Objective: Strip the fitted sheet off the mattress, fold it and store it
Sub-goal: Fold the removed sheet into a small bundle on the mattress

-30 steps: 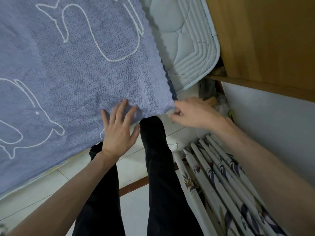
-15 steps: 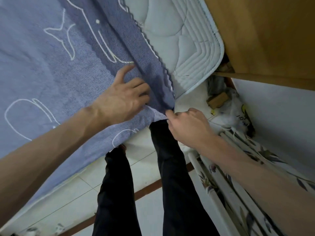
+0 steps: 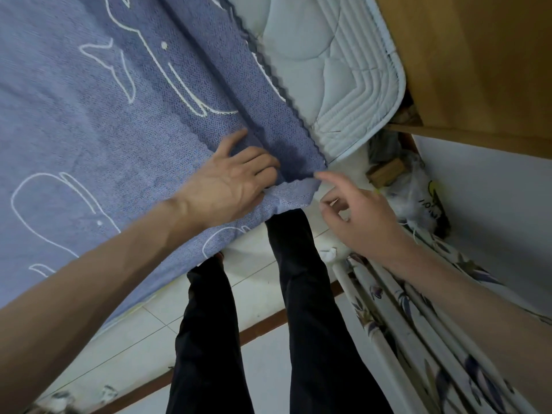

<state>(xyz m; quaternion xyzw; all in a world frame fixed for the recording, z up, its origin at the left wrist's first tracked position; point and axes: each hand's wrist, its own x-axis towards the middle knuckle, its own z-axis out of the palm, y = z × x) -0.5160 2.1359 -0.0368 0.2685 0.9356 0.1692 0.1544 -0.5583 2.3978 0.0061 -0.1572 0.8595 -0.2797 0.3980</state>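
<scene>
Corner of the whale sheet, both my hands on the job

My left hand (image 3: pixel 230 186) lies on the blue fitted sheet (image 3: pixel 89 121) near the mattress (image 3: pixel 334 73) corner, fingers curled into a fold of the fabric and gripping it. My right hand (image 3: pixel 355 216) hovers just beside the sheet's corner flap, fingers loosely spread, holding nothing, index tip about touching the edge. The sheet covers most of the bed, but the quilted white corner is bare on the right. Black trousers (image 3: pixel 301 294) below, floral fabric (image 3: pixel 418 324) beside the wall, wooden panel (image 3: pixel 478 61) above.
</scene>
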